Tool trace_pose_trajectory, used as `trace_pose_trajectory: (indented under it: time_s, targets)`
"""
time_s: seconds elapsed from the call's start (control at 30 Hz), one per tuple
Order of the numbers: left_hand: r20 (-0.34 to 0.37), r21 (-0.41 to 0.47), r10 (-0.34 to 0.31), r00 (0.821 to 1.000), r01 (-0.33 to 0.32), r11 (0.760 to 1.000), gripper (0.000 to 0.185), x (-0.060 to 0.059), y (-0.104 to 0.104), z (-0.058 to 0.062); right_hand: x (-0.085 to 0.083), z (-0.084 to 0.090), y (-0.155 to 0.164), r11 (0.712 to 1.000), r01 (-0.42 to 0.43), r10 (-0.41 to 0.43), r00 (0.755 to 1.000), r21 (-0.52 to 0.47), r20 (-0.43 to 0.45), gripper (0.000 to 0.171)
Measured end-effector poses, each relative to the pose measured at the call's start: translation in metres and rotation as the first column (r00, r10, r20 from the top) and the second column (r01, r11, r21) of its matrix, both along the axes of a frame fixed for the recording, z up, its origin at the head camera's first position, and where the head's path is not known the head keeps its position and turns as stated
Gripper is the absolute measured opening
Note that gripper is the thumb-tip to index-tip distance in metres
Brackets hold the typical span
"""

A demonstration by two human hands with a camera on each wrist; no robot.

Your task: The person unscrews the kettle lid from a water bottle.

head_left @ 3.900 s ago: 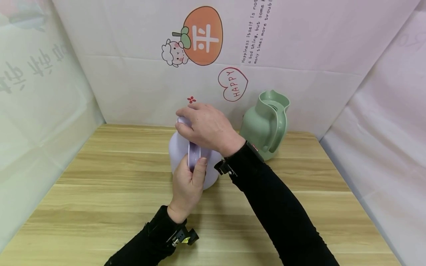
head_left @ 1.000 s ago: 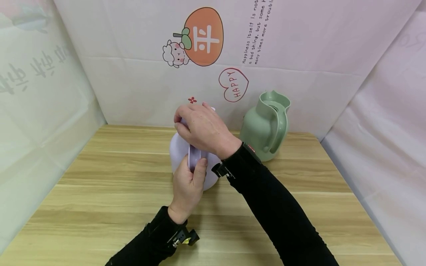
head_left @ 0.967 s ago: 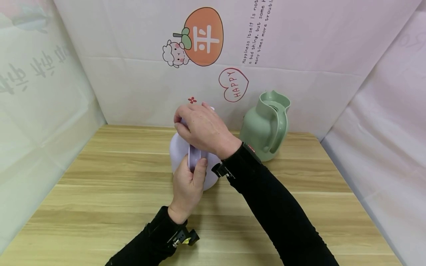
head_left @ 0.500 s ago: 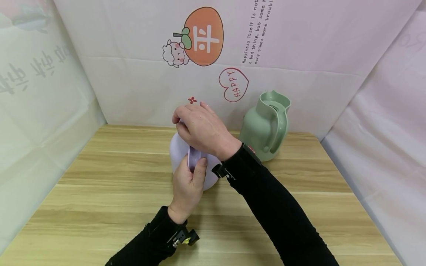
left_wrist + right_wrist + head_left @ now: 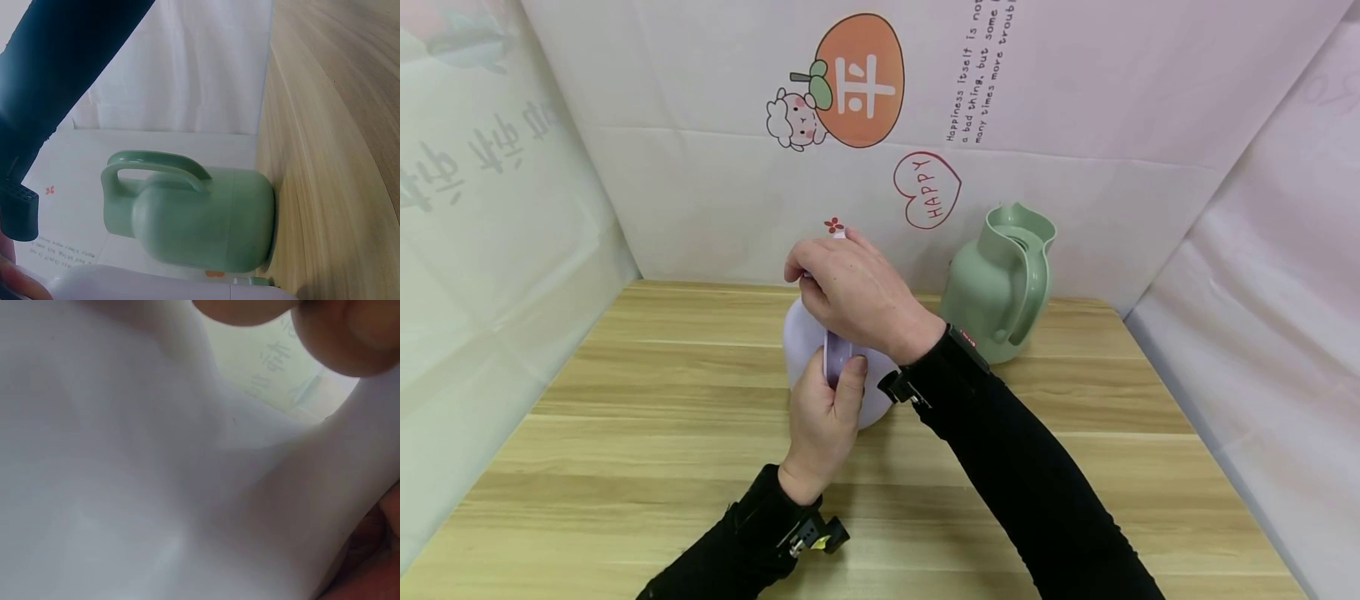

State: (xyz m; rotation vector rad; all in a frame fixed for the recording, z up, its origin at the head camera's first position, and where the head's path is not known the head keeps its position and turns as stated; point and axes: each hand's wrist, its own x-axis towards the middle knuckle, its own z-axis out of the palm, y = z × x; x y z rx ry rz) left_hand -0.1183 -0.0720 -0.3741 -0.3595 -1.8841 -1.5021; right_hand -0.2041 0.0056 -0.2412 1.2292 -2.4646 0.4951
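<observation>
A lavender thermos jug point(image 5: 802, 337) stands upright at the middle of the table. My left hand point(image 5: 820, 417) grips its handle point(image 5: 837, 354), thumb along the near side. Over the jug's mouth my right hand point(image 5: 868, 292) holds the lid with bent fingers, and mostly hides it. A pale edge shows just past the knuckles. In the right wrist view, fingertips point(image 5: 356, 331) press near the jug's pale, blurred top point(image 5: 156, 487). The left wrist view catches the jug's side point(image 5: 137, 284) along its lower edge.
A green thermos jug point(image 5: 981, 287) stands upright at the back right, its handle toward the front right, close to my right forearm. Printed cloth walls point(image 5: 700, 192) enclose the wooden table point(image 5: 647, 433) at the back and on both sides.
My right hand has turned slightly over the jug's top, its fingers shifting left. The pale edge beyond it now shows farther left. My left hand and both jugs stay in place.
</observation>
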Motion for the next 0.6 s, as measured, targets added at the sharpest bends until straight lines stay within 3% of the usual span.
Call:
trace_pose_trajectory:
  time_s: [0.43, 0.5, 0.6]
  targets:
    - [-0.012, 0.000, 0.001, 1.000, -0.001, 1.000, 0.024, 0.0000, 0.0004, 0.0006, 0.0027, 0.0005, -0.0007, 0.995, -0.042, 0.038, 0.998, -0.086, -0.051, 0.021]
    - [-0.011, -0.001, 0.003, 1.000, -0.003, 1.000, 0.024, 0.0003, 0.0006, 0.0009, 0.0045, 0.0013, -0.0014, 0.994, 0.014, -0.020, 0.999, -0.111, -0.050, 0.023]
    - [-0.013, -0.004, 0.008, 1.000, -0.008, 1.000, 0.023, 0.0000, 0.0008, 0.0006, 0.0086, 0.0033, -0.0046, 0.979, 0.189, -0.188, 0.982, -0.082, 0.015, 0.050]
